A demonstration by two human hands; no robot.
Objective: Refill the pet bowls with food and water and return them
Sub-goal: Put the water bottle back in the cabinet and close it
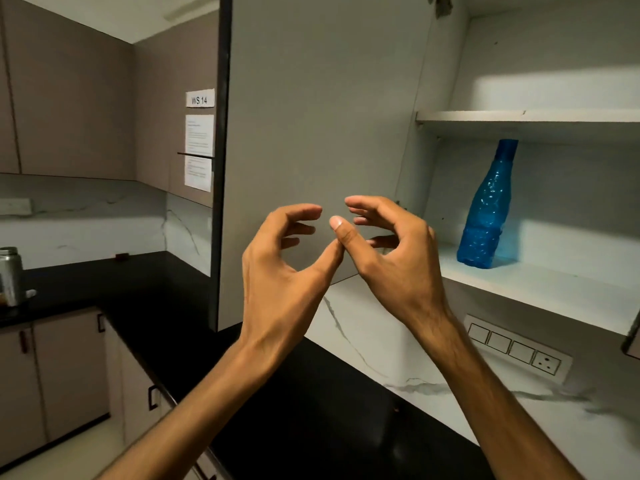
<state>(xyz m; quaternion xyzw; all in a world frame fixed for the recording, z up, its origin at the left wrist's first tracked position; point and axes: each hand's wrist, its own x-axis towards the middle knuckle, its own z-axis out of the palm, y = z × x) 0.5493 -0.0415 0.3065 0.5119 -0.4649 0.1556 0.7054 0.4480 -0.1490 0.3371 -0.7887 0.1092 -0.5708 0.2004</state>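
Note:
A blue plastic water bottle (pixel 485 209) stands upright on the lower shelf (pixel 540 289) of an open wall cabinet at the right. My left hand (pixel 287 271) and my right hand (pixel 398 258) are raised side by side in front of the open cabinet door (pixel 311 98), left of the bottle. Both hands have loosely curled fingers and hold nothing; their thumbs cross or touch between them. No pet bowl or food is in view.
A black countertop (pixel 311 410) runs below, with a marble backsplash and a switch panel with a socket (pixel 519 351). An upper shelf (pixel 526 116) sits above the bottle. A steel container (pixel 10 275) stands on the counter at far left. Paper notices (pixel 199 150) hang on a cabinet.

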